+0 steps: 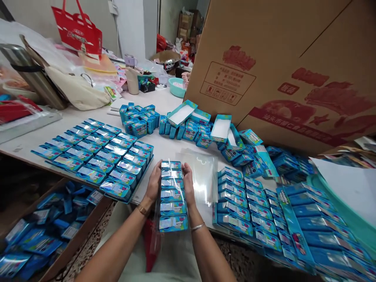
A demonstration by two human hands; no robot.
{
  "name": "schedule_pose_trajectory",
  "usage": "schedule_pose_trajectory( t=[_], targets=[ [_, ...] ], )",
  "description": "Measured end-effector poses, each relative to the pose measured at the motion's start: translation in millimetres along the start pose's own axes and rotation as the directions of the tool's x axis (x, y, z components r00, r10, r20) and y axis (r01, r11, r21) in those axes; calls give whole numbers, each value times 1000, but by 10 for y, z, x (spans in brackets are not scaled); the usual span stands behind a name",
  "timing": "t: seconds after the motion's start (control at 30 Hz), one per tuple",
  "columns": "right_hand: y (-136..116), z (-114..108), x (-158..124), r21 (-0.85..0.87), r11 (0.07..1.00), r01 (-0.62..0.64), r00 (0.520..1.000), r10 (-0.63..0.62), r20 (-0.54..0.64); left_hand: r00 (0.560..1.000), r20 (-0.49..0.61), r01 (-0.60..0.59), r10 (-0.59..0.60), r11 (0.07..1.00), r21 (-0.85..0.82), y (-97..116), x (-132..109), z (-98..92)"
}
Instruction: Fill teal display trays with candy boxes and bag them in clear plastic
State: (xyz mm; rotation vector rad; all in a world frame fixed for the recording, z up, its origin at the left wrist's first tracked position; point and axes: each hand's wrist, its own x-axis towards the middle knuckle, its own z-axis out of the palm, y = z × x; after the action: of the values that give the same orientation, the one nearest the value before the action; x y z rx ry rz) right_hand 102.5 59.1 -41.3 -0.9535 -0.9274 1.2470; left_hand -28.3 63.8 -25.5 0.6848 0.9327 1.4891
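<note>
In front of me, at the table's front edge, my left hand and my right hand press from both sides on a row of blue candy packs lettered "CARAMELO MACIZO". Clear plastic shows along the row's left side and below it; I cannot tell whether it wraps the whole row. Beyond my right hand lies a stack of clear plastic bags. Several ranks of similar blue packs stand to the left, and further grouped blue packs to the right.
Open blue trays and loose packs lie at the table's middle back. A large cardboard carton stands behind them. Below left is a box of blue packs. A steel flask leans far left; a turquoise basin sits right.
</note>
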Motion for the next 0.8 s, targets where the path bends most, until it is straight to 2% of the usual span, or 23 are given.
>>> schedule_pose_trajectory(
  t=[0.1,0.2,0.3,0.37,0.47,0.57,0.67,0.73,0.8],
  targets=[
    [-9,41,176,-22,999,-27,1000,27,10,987,-32,-148,157,970,191,38,116,68],
    [-89,66,290,-153,988,5,998,5,69,981,-85,-151,175,959,240,65,176,137],
    [-159,74,364,-249,967,53,998,-46,32,984,-92,-128,156,958,257,53,235,169],
    [-166,81,399,-229,973,-5,1000,2,-16,983,-88,-134,162,956,262,37,283,169],
    [-126,102,435,-114,987,-116,992,110,-59,981,-85,-144,172,953,266,11,364,154],
    [-75,128,465,-46,990,-136,990,133,-52,984,-80,-134,161,953,273,-30,441,146],
    [-77,108,475,-81,993,-90,995,87,-43,982,-108,-124,158,955,268,-62,478,132],
    [-134,26,428,-144,989,-29,995,15,-94,972,-168,-116,164,957,264,-36,442,93],
    [-236,-120,298,-193,981,-4,984,-31,-177,961,-217,-114,174,958,262,39,309,9]
  ],
)
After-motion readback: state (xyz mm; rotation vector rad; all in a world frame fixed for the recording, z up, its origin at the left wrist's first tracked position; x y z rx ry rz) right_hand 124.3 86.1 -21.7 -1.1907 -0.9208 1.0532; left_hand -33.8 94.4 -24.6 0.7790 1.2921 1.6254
